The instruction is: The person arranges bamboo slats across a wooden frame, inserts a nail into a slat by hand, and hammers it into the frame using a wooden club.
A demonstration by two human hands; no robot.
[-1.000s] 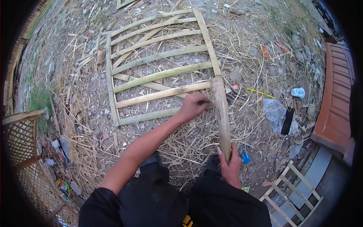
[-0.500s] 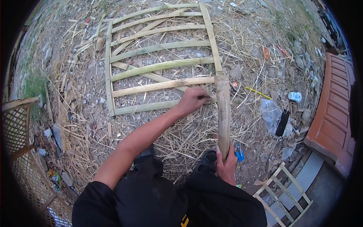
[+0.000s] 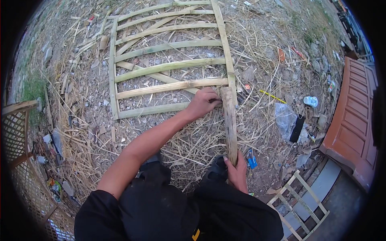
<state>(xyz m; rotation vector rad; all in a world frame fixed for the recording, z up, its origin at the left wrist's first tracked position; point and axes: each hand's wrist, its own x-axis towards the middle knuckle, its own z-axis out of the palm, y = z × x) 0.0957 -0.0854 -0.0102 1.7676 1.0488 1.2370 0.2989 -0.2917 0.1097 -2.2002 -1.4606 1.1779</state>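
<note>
1 right hand grips stick.

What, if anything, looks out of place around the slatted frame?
Litter lies to the right of the slatted frame: a clear plastic bag, a white-and-blue container and a blue wrapper. These look discarded, unlike the bare wooden slats.

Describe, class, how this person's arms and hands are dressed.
The left hand is gloveless; its forearm is bare, with no watch or band showing, below a loose black short sleeve. The right hand is also gloveless; dark cloth hides most of that arm, so its sleeve length cannot be told.
</note>
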